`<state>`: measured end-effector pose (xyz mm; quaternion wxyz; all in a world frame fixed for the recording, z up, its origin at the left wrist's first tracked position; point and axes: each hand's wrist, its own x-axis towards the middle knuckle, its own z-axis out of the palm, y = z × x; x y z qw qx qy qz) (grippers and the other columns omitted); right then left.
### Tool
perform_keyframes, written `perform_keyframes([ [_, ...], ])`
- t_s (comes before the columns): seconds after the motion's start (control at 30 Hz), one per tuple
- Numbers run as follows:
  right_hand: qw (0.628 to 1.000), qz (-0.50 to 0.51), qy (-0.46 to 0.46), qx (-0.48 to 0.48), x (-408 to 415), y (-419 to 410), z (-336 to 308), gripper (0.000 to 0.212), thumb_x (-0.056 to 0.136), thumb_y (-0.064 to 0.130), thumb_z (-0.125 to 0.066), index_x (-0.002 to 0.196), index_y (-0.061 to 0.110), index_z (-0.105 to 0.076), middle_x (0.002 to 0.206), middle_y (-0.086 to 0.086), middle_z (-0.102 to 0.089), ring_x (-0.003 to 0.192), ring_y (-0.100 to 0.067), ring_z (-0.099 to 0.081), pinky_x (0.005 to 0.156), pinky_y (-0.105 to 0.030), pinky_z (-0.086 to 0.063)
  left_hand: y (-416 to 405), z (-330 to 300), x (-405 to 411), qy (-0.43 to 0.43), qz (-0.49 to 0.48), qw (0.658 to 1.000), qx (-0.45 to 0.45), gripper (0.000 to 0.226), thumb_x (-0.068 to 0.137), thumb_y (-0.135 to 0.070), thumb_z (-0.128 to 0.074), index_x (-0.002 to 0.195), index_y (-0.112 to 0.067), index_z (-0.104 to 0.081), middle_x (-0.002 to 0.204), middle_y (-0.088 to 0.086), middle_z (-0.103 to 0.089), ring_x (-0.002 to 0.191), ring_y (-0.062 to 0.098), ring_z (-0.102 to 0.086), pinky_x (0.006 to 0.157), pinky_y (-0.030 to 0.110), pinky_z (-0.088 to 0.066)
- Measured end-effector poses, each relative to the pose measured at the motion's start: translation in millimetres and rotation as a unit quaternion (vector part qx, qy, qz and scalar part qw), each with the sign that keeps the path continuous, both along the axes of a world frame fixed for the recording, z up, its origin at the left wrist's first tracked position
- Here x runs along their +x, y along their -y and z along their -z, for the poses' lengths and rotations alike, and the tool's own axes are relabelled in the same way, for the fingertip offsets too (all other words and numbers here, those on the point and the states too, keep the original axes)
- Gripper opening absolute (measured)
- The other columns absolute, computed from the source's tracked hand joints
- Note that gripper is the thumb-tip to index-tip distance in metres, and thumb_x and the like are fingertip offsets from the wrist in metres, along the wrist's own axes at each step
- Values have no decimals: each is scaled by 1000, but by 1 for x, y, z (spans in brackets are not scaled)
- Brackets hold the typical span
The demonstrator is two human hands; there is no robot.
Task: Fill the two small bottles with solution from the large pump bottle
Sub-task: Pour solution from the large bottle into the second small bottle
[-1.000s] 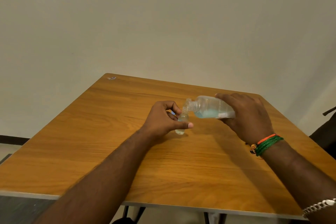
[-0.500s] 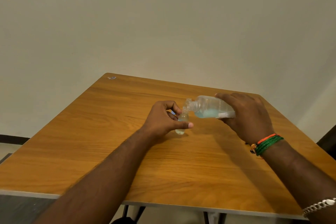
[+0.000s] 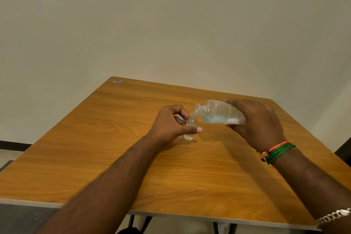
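Note:
My left hand (image 3: 171, 124) grips a small clear bottle (image 3: 190, 127) upright, its base resting on the wooden table (image 3: 114, 138). My right hand (image 3: 256, 123) holds the large clear bottle (image 3: 218, 113) tipped on its side, no pump on it, its open neck over the small bottle's mouth. Pale blue solution pools along the large bottle's lower side. A little bluish liquid shows in the small bottle. A second small bottle and the pump are out of sight.
A tiny pale scrap (image 3: 117, 81) lies near the table's far left corner. The wall stands close behind the table's far edge. Thread bands circle my right wrist (image 3: 277, 152). Something dark sits beyond the table's right edge (image 3: 343, 148).
Both hands and both bottles keep almost the same pose; the large bottle stays tipped over the small one.

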<state>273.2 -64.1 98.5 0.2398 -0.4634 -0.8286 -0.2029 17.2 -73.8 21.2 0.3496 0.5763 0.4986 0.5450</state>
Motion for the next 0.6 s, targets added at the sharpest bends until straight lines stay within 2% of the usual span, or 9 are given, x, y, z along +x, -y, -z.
perform_keyframes([
  [0.13,1000,3,-7,-3,0,-1,4,67,72,40,-87,131,26,-58,114,0,-71,101,-26,-66,81,-44,-51,0,-3,-1,4,-2,1000,8,43,59,-23,-105,82,-14,-69,90,15,-80,66,18,-72,65,28,-64],
  [0.2,1000,1,-24,-8,0,-4,7,67,72,42,-86,130,25,-58,112,-1,-72,96,-26,-67,75,-40,-53,0,-4,-3,1,-5,1000,15,43,58,-25,-105,81,-15,-69,85,12,-80,66,18,-72,64,29,-63],
  [0.3,996,7,-88,-26,-2,-7,10,64,73,52,-81,127,26,-58,104,2,-72,82,-23,-65,62,-32,-49,0,-7,-6,9,-15,1000,20,43,58,-25,-105,79,-16,-69,83,7,-79,66,18,-69,66,33,-63],
  [0.37,987,5,-153,-49,-3,-10,10,63,71,59,-77,123,29,-58,96,9,-68,77,-15,-60,60,-32,-51,-1,-9,-11,14,-34,999,20,42,58,-26,-105,80,-16,-70,88,4,-79,68,15,-69,68,34,-64],
  [0.43,968,-10,-236,-82,-4,-14,9,59,68,59,-79,117,32,-60,92,18,-63,76,-5,-60,61,-28,-51,-3,-10,-16,21,-53,998,15,43,59,-27,-105,84,-14,-73,92,6,-80,70,16,-71,66,32,-64],
  [0.5,935,-31,-331,-120,-5,-21,9,51,68,50,-85,110,34,-62,92,20,-66,81,2,-63,63,-22,-50,-4,-10,-22,33,-69,997,10,42,60,-27,-105,87,-14,-75,86,4,-79,68,12,-70,62,25,-59],
  [0.6,870,-46,-465,-154,-10,-33,14,44,69,32,-90,104,30,-64,95,11,-72,86,-3,-69,68,-22,-54,-6,-10,-29,48,-91,995,6,39,62,-25,-104,88,-16,-77,83,1,-79,66,8,-68,63,20,-59],
])
